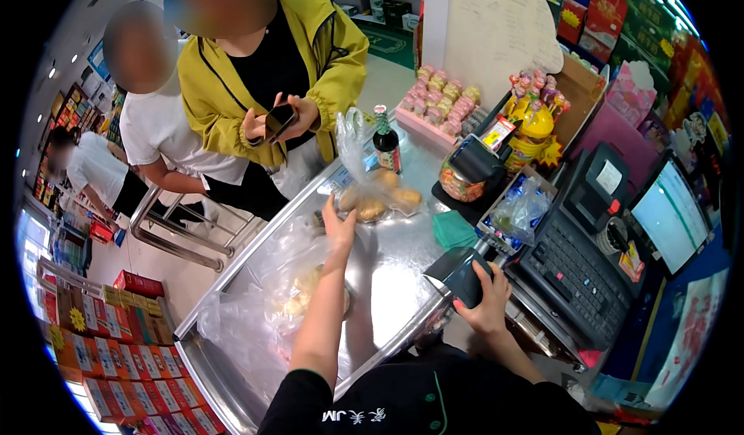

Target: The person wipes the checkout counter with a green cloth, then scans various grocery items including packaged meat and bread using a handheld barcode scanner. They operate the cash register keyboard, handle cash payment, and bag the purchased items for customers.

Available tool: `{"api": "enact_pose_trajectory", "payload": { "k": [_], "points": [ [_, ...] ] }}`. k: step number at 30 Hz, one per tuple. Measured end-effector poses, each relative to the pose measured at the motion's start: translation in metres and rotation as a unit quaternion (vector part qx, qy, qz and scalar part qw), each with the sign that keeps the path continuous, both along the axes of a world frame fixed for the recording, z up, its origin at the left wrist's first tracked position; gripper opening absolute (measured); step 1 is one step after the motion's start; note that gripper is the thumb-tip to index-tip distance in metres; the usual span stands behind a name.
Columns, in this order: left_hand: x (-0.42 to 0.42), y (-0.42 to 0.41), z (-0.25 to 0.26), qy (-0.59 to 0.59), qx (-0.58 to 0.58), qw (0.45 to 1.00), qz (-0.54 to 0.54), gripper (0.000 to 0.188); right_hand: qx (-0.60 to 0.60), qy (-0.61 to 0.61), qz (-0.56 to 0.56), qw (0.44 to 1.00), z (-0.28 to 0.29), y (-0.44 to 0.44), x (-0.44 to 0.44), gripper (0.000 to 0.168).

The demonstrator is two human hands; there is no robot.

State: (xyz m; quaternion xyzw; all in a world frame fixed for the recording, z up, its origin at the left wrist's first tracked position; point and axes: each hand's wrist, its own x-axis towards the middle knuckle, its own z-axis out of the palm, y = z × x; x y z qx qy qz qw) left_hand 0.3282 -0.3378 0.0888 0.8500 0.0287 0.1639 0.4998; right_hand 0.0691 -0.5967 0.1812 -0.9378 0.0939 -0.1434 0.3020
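My left hand reaches over the metal counter with its fingers apart and nothing visibly in them. Just beyond its fingertips lies a clear plastic bag of round, potato-like brown items. My right hand grips a dark, box-shaped device, apparently a barcode scanner, at the counter's near edge. Under my left forearm are clear plastic bags, one holding pale yellow food. A dark sauce bottle stands upright behind the brown items.
Across the counter a person in a yellow jacket holds a phone; a person in white stands beside them. To the right are a keyboard, a monitor, a lollipop stand and green cloth-like material.
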Motion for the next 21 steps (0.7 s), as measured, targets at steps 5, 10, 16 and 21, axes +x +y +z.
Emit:
{"api": "enact_pose_trajectory", "payload": {
  "k": [5,10,16,21],
  "points": [
    [0.062,0.002,-0.02,0.036,0.414,0.895,-0.161,0.034,-0.005,-0.02,0.009,1.0,0.001,-0.001,0.002,0.081],
    [0.049,0.011,-0.03,0.023,0.276,0.937,-0.212,0.026,-0.008,-0.046,0.011,0.999,-0.001,-0.003,-0.001,0.08],
    [-0.035,-0.026,0.012,0.224,-0.309,0.912,-0.152,0.03,0.006,0.0,-0.017,1.0,-0.001,0.001,0.005,0.081],
    [-0.096,-0.062,0.05,0.292,-0.61,0.734,-0.065,0.028,0.031,0.001,-0.092,0.995,0.0,0.01,0.019,0.083]
  ]
}}
